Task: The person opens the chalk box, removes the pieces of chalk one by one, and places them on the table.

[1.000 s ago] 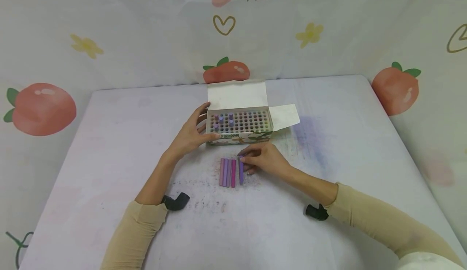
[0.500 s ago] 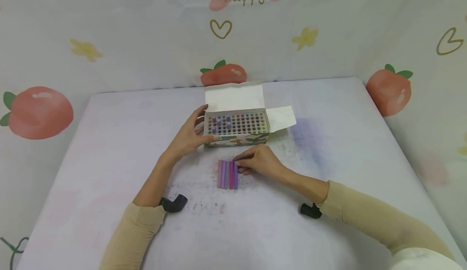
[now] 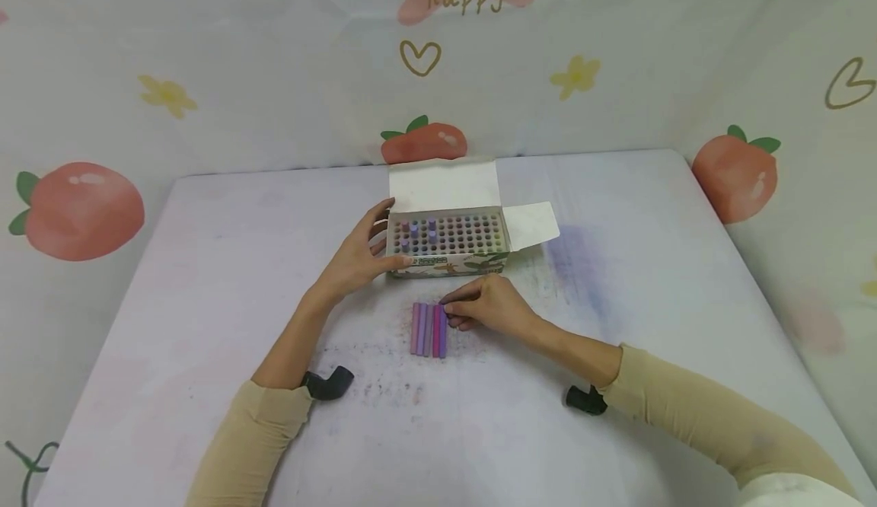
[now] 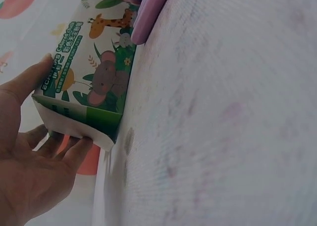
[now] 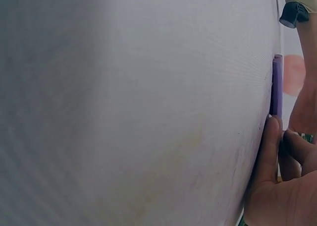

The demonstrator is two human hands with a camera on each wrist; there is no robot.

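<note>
An open chalk box (image 3: 452, 265) with a perforated holder stands at the back middle; several purple chalk sticks (image 3: 432, 234) poke up from its left holes. My left hand (image 3: 351, 258) grips the box's left end, thumb on the printed front and fingers at the end flap (image 4: 74, 124). In front of the box a row of pink and lilac chalks (image 3: 421, 332) lies side by side, with a magenta chalk (image 3: 436, 332) near its right end. My right hand (image 3: 492, 305) pinches the far end of a purple chalk (image 3: 443, 342) lying right against the magenta one.
The box's white lid (image 3: 444, 185) leans up at the back, and a side flap (image 3: 531, 224) sticks out right. Chalk smudges mark the white tabletop (image 3: 438, 431). Dark camera mounts (image 3: 330, 384) sit at both wrists. A printed curtain (image 3: 274, 73) hangs behind.
My right hand has slid the purple chalk left, closing the gap to the magenta one; over the last half second it stays there. The left hand keeps its place on the box.
</note>
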